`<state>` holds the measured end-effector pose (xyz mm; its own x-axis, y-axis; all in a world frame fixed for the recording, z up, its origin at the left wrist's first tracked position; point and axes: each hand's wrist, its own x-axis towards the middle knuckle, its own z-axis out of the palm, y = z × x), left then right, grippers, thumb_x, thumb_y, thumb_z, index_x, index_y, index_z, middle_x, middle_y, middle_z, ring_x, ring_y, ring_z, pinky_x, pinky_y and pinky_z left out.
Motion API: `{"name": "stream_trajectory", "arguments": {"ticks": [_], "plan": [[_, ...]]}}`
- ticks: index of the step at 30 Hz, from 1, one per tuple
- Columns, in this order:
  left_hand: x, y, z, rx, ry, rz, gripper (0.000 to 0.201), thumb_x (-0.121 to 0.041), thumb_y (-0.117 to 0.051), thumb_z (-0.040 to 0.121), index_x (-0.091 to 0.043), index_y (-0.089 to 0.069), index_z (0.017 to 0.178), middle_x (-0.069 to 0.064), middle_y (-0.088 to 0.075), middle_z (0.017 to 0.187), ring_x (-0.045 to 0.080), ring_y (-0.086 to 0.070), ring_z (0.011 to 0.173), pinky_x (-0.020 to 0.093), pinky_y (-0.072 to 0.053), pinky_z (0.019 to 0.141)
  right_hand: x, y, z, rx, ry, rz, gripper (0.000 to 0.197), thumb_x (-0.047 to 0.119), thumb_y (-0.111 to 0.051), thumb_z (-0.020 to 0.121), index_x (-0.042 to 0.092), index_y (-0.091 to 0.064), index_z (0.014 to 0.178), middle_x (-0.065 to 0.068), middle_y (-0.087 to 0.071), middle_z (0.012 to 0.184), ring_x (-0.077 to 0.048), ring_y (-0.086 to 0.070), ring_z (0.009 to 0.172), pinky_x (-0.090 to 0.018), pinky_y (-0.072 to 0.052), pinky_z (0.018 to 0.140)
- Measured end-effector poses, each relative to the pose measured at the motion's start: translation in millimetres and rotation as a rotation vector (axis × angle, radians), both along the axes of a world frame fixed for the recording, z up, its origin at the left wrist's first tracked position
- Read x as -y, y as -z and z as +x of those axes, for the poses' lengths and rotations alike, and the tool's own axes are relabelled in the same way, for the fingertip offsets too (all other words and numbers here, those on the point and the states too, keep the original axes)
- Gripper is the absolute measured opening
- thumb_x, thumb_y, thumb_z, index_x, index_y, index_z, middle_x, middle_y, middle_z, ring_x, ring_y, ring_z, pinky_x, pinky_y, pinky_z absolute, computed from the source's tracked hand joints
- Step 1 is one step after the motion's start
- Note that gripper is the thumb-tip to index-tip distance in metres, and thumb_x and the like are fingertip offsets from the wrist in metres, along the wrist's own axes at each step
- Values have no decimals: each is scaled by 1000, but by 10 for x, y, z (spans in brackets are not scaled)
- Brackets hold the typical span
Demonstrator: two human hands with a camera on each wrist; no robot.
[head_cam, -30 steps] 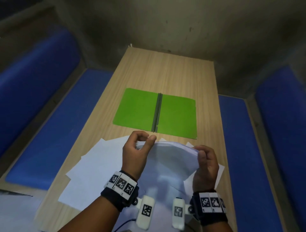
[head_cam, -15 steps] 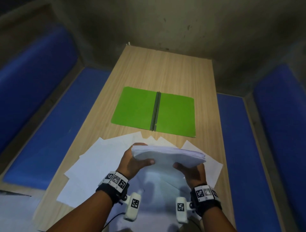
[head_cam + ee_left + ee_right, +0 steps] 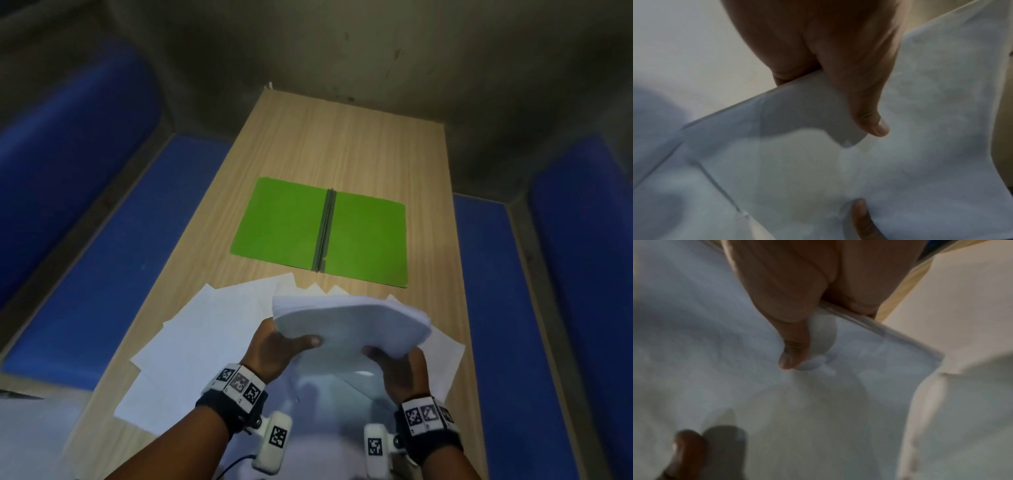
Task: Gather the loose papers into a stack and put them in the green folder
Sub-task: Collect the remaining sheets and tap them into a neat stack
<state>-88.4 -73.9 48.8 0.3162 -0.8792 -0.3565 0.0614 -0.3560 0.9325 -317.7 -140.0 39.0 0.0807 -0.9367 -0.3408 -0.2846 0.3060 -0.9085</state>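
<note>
White paper stack (image 3: 349, 318): no writing.

Table (image 3: 346, 144): green folder (image 3: 281, 222), loose papers (image 3: 205, 339).

No readable text; only coded square markers on wristbands (image 3: 238, 383).

Long light wood-grain table (image 3: 342, 144), narrow end against a stained grey concrete wall (image 3: 342, 44). Blue padded bench seat (image 3: 113, 246) along its left side, another blue padded bench (image 3: 493, 308) along its right.
</note>
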Motion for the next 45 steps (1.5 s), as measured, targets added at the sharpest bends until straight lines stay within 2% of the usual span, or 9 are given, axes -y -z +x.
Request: {"name": "stream_trajectory", "arguments": {"ticks": [6,9,13,19,23,29,35,40,45], "plan": [[-257,-80,298,0,-18,35,32,-16,-90,69,-25,-77,97,-6,-80,98,13,-75,94,32,-59,81,152,-358,369,94,-96,-53,18,3,-85,66,5,-73,79,13,-70,59,-2,-57,56,-19,-49,53],[-446,-76,481,102,-87,115,15,-24,-88,73,-21,-75,80,-17,-78,74,-1,-73,71,16,-53,63,101,-282,671,74,-146,-8,24,4,-84,67,13,-71,85,12,-74,70,2,-66,61,-19,-53,58],[-772,38,873,277,-200,245,38,-35,-85,76,-6,-67,60,2,-66,51,14,-52,49,26,-44,49,-107,194,1003,-123,-298,131,44,24,-85,67,21,-62,105,1,-72,98,-9,-69,83,-23,-56,70],[-1363,81,1462,292,-556,371,37,-27,-84,78,6,-67,82,24,-71,83,34,-65,80,43,-49,72,-637,698,1274,-795,-645,195,106,78,-62,60,21,-30,142,-3,-36,145,-27,-36,134,-42,-40,105],[-1620,46,1605,221,-710,408,55,-26,-79,84,11,-62,121,29,-67,119,37,-62,106,43,-45,95,-777,845,1423,-932,-738,161,95,50,-65,79,17,-12,150,-10,-29,148,-29,-30,137,-41,-39,107],[-1801,96,1642,161,-758,456,55,-30,-80,81,8,-65,118,27,-68,118,33,-61,101,44,-45,95,-672,816,1424,-906,-837,24,15,18,-49,93,19,-49,109,1,-53,102,-16,-50,101,-25,-39,86],[-1822,97,1635,152,-732,465,59,-34,-81,80,7,-63,120,23,-67,110,34,-59,97,44,-46,92,-274,699,1004,-746,-692,93,21,3,-48,82,19,-59,92,0,-60,93,-28,-64,100,-20,-44,76],[-1792,157,1579,143,-712,464,57,-35,-82,78,6,-65,115,22,-68,105,35,-61,94,43,-48,89,-150,591,625,-1150,-869,113,47,24,-61,81,25,-46,125,-2,-48,127,-26,-46,122,-42,-42,100],[-1682,160,1436,158,-679,448,53,-36,-83,77,1,-66,112,17,-67,100,33,-62,92,43,-48,86,-367,690,615,-1059,-755,124,70,50,-72,68,27,-39,126,1,-46,127,-24,-48,120,-40,-43,96]]}}
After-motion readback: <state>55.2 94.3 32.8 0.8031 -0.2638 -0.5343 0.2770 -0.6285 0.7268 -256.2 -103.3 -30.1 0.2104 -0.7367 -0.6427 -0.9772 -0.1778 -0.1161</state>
